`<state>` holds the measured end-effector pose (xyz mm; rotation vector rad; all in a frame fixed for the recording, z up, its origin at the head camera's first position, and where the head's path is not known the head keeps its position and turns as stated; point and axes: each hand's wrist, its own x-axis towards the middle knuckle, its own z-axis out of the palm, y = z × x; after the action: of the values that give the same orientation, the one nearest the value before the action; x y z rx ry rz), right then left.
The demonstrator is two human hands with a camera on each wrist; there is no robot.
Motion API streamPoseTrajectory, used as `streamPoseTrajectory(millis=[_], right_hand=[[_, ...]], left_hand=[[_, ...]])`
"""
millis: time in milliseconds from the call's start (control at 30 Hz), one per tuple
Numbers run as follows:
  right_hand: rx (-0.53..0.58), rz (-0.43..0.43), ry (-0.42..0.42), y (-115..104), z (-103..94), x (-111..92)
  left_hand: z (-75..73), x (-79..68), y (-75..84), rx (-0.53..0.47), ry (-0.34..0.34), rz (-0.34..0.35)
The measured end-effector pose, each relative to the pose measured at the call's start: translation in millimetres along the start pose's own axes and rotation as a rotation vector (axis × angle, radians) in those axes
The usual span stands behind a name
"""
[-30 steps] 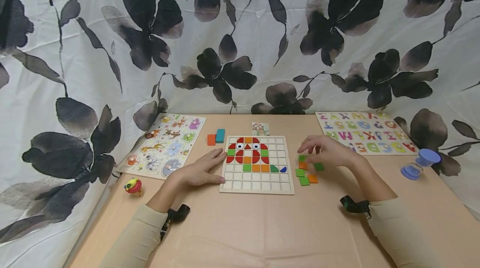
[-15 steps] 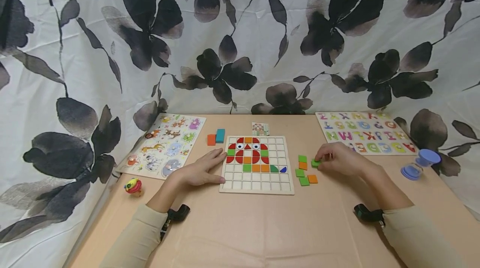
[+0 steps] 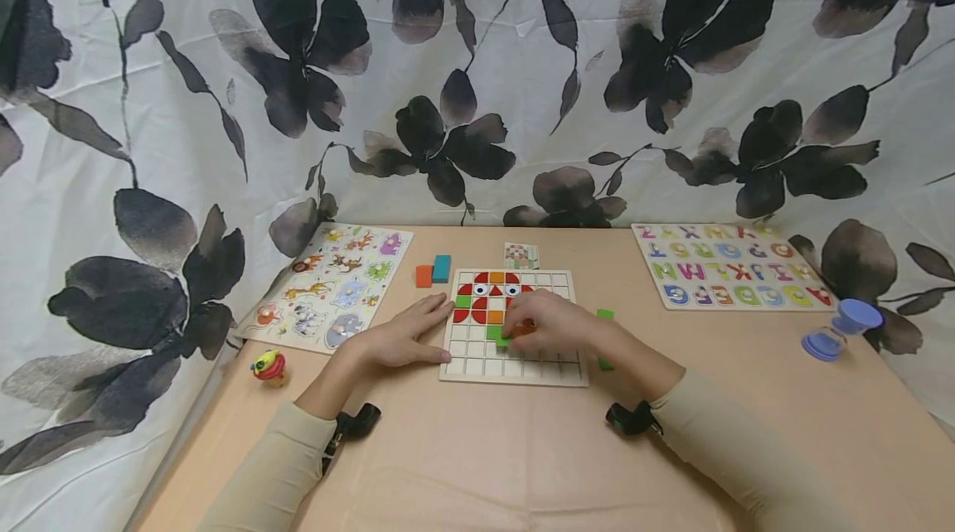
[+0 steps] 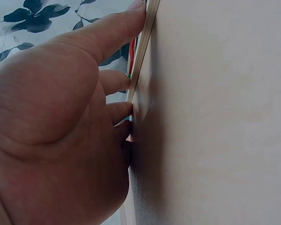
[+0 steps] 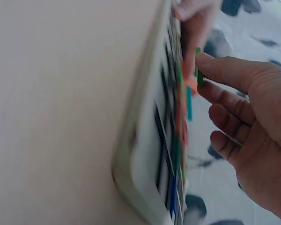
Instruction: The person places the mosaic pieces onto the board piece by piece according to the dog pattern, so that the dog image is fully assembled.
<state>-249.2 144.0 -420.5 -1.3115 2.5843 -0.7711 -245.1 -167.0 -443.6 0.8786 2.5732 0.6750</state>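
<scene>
A white grid board (image 3: 477,368) lies on the table, with red, orange and green tiles and two round eye tiles in its upper left cells. Along its left edge rests my left hand (image 3: 403,337), fingers extended, fingertips and thumb touching the rim. The left wrist view has those fingertips against the board's wooden edge (image 4: 141,56). My right hand (image 3: 552,323) is over the board's middle and pinches a green square tile (image 5: 200,68) between thumb and index finger. That hand covers the right part of the pattern in the head view.
Loose green tiles (image 3: 605,314) lie right of the board, partly behind my right forearm. Orange (image 3: 424,276) and blue (image 3: 442,268) pieces and a small picture card (image 3: 521,256) lie behind. An animal board (image 3: 328,287), alphabet board (image 3: 731,267), toy (image 3: 269,367) and blue-topped object (image 3: 839,329) stand around.
My right hand has picked up a green tile from the loose ones at the right and carried it left over the board. The left hand stays at the board's edge.
</scene>
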Motion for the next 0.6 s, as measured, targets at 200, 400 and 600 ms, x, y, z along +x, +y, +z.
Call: streamPoseTrajectory(millis=[200, 400, 600], right_hand=[[-0.108, -0.036, -0.025, -10.2, 16.3, 14.1], [-0.177, -0.052, -0.029, -11.1, 21.4, 17.5], [-0.142, -0.032, -0.044, -8.9, 17.3, 11.9]], left_hand=[[-1.2, 0.9, 1.5, -0.011, -0.015, -0.015], [-1.0, 1.3, 0.3, -0.003, -0.014, -0.004], [-0.4, 1.6, 1.2, -0.014, -0.012, -0.016]])
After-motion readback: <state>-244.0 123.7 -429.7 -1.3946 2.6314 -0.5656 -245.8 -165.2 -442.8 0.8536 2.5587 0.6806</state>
